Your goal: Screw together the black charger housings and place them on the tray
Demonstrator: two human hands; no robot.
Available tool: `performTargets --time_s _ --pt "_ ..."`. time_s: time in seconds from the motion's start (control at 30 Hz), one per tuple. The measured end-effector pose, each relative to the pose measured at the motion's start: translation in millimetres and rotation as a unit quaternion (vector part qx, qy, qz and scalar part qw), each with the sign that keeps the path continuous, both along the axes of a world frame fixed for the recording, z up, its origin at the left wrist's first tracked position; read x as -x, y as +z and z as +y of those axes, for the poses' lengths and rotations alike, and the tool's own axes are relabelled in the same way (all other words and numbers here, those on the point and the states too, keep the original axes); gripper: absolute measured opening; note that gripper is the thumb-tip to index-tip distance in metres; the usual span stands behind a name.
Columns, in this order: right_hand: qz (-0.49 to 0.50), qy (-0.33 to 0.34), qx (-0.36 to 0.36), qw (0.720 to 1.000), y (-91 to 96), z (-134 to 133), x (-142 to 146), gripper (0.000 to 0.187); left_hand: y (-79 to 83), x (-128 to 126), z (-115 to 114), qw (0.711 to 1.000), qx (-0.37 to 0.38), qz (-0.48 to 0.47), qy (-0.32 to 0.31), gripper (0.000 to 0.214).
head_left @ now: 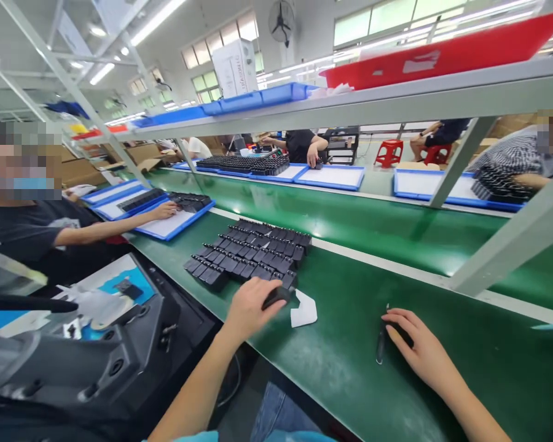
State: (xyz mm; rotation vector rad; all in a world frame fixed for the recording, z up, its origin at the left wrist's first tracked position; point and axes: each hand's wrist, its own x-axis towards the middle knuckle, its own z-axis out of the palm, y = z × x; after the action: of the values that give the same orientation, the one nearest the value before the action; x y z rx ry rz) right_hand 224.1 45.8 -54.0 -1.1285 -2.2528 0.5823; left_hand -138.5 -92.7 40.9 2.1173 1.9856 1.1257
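Note:
My left hand (251, 310) grips a small black plastic block (276, 296) between thumb and fingers, just in front of the rows of similar black blocks (253, 248) on the green bench. A white cut-out piece of sheet (305, 310) lies beside that hand, to its right. Farther right, my right hand (419, 350) rests low over the bench with its fingers curled round something dark, mostly hidden under them. A slim black pen-like tool (380, 344) lies just left of its fingertips; I cannot tell whether they touch.
Left of me, a co-worker's hand (166, 210) reaches into a blue-rimmed tray (166, 228) of black parts. A dark machine (133, 344) stands by my left arm. A shelf (396, 101) and its slanted post (525, 215) cross above the bench. More trays (332, 178) lie beyond.

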Motion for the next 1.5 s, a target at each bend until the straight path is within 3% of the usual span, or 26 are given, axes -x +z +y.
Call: performTargets --time_s 0.13,0.27,0.47,0.63,0.77,0.87,0.97,1.1,1.27,1.5 --pt "-0.006 0.006 -0.019 1.0 -1.3 0.4 1.8 0.032 -31.6 74.9 -29.5 0.978 0.025 0.137 0.153 0.033" --pt "-0.014 0.003 -0.019 1.0 0.3 -0.7 2.4 0.033 -52.3 113.7 -28.4 0.938 0.069 0.253 0.227 0.039" --pt "-0.01 -0.008 -0.008 1.0 1.8 -4.0 4.8 0.032 -59.9 124.8 -8.9 0.917 0.02 0.271 0.292 0.044" --pt "-0.008 -0.01 -0.005 1.0 5.9 -6.1 7.2 0.028 -61.1 110.5 -6.2 0.921 -0.049 0.235 0.308 0.04" --pt "-0.005 -0.011 -0.017 1.0 7.1 -7.4 8.1 0.026 -52.8 70.1 6.4 0.952 -0.084 0.197 0.221 0.032" --pt "0.001 -0.011 -0.024 1.0 5.5 -7.7 8.0 0.025 -42.5 35.9 24.4 0.971 -0.044 0.206 0.116 0.03" --pt "0.002 -0.01 -0.023 1.0 4.3 -8.0 7.8 0.024 -35.4 15.4 41.6 0.973 -0.001 0.222 0.059 0.037" --pt "-0.004 -0.008 -0.014 1.0 4.6 -8.6 7.8 0.025 -32.3 9.9 53.0 0.968 0.046 0.244 0.031 0.043" --pt "-0.009 -0.006 -0.02 1.0 5.7 -8.4 7.7 0.025 -29.4 12.1 57.0 0.962 0.087 0.26 0.005 0.067" --pt "-0.011 -0.004 -0.017 1.0 6.0 -8.3 7.1 0.025 -17.0 15.0 74.3 0.956 0.115 0.263 -0.058 0.059"
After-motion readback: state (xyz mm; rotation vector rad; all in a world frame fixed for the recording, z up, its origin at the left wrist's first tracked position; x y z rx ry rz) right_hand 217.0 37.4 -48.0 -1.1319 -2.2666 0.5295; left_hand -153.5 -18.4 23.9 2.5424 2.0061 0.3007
